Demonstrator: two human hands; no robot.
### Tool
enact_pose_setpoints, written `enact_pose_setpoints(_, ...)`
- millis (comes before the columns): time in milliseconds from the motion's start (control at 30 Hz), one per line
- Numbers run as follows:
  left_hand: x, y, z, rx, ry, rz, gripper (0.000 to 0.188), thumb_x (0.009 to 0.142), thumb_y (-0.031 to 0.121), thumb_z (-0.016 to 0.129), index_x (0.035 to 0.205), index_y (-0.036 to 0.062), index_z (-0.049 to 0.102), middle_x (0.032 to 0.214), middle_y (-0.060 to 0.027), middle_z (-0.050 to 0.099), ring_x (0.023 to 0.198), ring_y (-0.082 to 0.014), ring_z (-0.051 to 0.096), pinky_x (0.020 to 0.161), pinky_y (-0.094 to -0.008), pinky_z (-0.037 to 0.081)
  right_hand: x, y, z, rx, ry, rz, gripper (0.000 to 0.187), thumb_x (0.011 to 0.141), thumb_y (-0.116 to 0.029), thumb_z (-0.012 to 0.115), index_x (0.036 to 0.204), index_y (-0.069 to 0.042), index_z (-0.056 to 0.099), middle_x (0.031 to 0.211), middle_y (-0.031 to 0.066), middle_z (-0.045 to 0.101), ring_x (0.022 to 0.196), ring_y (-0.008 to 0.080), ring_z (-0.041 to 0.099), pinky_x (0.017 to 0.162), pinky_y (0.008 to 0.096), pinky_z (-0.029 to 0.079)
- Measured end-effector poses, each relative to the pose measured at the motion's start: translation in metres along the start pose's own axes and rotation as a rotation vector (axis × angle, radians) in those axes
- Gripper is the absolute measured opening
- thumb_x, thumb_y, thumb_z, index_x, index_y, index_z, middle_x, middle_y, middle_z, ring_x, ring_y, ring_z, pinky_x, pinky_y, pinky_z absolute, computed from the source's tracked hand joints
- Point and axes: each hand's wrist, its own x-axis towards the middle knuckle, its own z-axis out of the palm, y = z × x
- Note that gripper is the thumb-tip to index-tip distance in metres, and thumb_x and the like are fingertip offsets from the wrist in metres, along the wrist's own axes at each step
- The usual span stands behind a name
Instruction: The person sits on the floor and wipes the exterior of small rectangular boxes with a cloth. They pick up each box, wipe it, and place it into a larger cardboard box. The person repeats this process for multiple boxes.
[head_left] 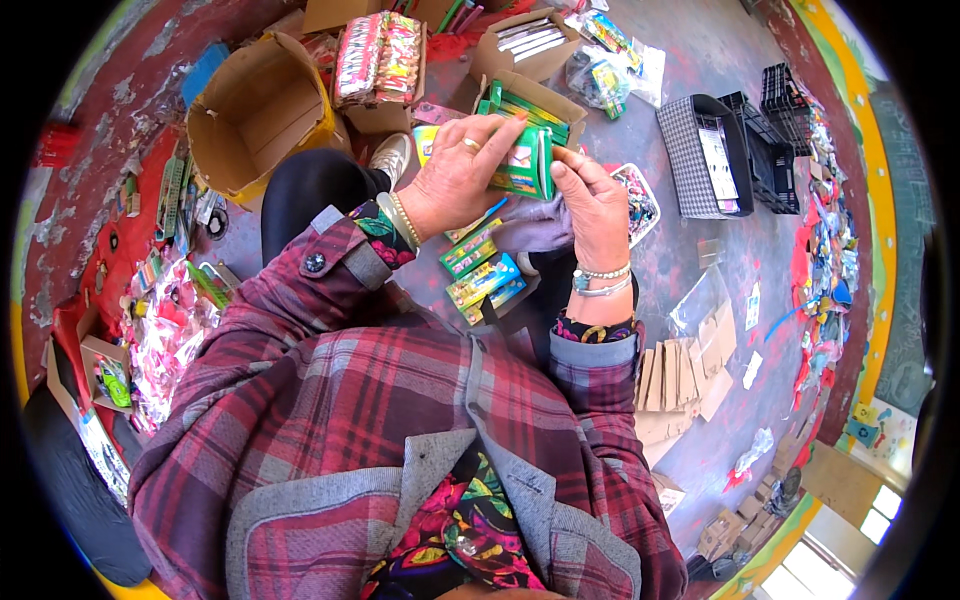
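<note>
My left hand (pixel 452 178) is wrapped over a small green and white printed box (pixel 524 168), its fingers lying across the top. At the box's right end, my right hand (pixel 597 205) is closed, with thumb and fingertips at the edge. A yellow and white packet (pixel 424 143) shows beyond my left hand; whether I hold it too is hard to tell. Below my hands lie a green packet (pixel 470 250) and a blue and yellow packet (pixel 486 284), beside a greyish-purple cloth (pixel 534 226). Just beyond my hands, an open carton (pixel 548 101) contains several green boxes.
A large open cardboard box (pixel 252 110) stands at left, near a carton of wrapped red and yellow packets (pixel 379 58). To the right are a white tray of small items (pixel 640 200), a checked basket (pixel 683 160), black crates (pixel 770 150) and flat brown cardboard pieces (pixel 668 378).
</note>
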Motion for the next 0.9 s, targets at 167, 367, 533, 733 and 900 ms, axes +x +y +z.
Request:
enact_pose_setpoints(167, 0.000, -0.001, 0.000, -0.130, -0.010, 0.034, 0.087, 0.055, 0.009, 0.076, 0.131, 0.0018, 0.035, 0.122, -0.0168, 0.046, 0.112, -0.0347, 0.044, 0.096, -0.0440, 0.035, -0.002, -0.002, -0.003, 0.414, -0.103, 0.219, 0.040, 0.079, -0.007, 0.069, 0.114, 0.006, 0.056, 0.104, 0.0073, 0.061, 0.094, 0.0121, 0.057, 0.083, 0.0241, 0.045)
enact_pose_setpoints(367, 0.000, 0.002, 0.000, -0.190, -0.104, 0.087, 0.085, 0.064, 0.013, 0.072, 0.135, -0.0014, 0.027, 0.120, -0.0209, 0.045, 0.110, -0.0388, 0.045, 0.095, -0.0451, 0.036, 0.000, -0.007, -0.006, 0.490, -0.246, 0.336, 0.051, 0.078, -0.007, 0.070, 0.124, 0.002, 0.049, 0.108, 0.0059, 0.059, 0.096, 0.0113, 0.057, 0.084, 0.0243, 0.045)
enact_pose_setpoints(533, -0.001, 0.004, -0.004, -0.234, -0.172, 0.052, 0.092, 0.062, 0.011, 0.071, 0.139, -0.0005, 0.021, 0.124, -0.0213, 0.041, 0.113, -0.0383, 0.042, 0.097, -0.0437, 0.034, -0.001, -0.005, 0.003, 0.478, -0.222, 0.278, 0.050, 0.081, -0.010, 0.067, 0.126, -0.001, 0.047, 0.108, 0.0045, 0.058, 0.097, 0.0112, 0.056, 0.084, 0.0240, 0.045)
enact_pose_setpoints(733, -0.003, 0.005, -0.006, -0.459, -0.259, 0.035, 0.102, 0.063, 0.020, 0.075, 0.142, 0.0035, 0.012, 0.127, -0.0220, 0.039, 0.114, -0.0393, 0.041, 0.098, -0.0436, 0.035, 0.000, -0.003, 0.005, 0.503, -0.111, 0.253, 0.036, 0.084, -0.012, 0.063, 0.118, -0.001, 0.052, 0.104, 0.0042, 0.058, 0.094, 0.0108, 0.056, 0.083, 0.0243, 0.047)
enact_pose_setpoints(900, -0.004, 0.002, -0.004, -0.425, -0.338, 0.001, 0.109, 0.061, 0.024, 0.079, 0.143, 0.0048, 0.010, 0.128, -0.0227, 0.038, 0.114, -0.0404, 0.041, 0.099, -0.0430, 0.035, 0.001, 0.003, 0.003, 0.458, -0.117, 0.282, 0.041, 0.085, -0.017, 0.064, 0.120, 0.000, 0.052, 0.106, 0.0045, 0.058, 0.094, 0.0093, 0.055, 0.080, 0.0226, 0.046)
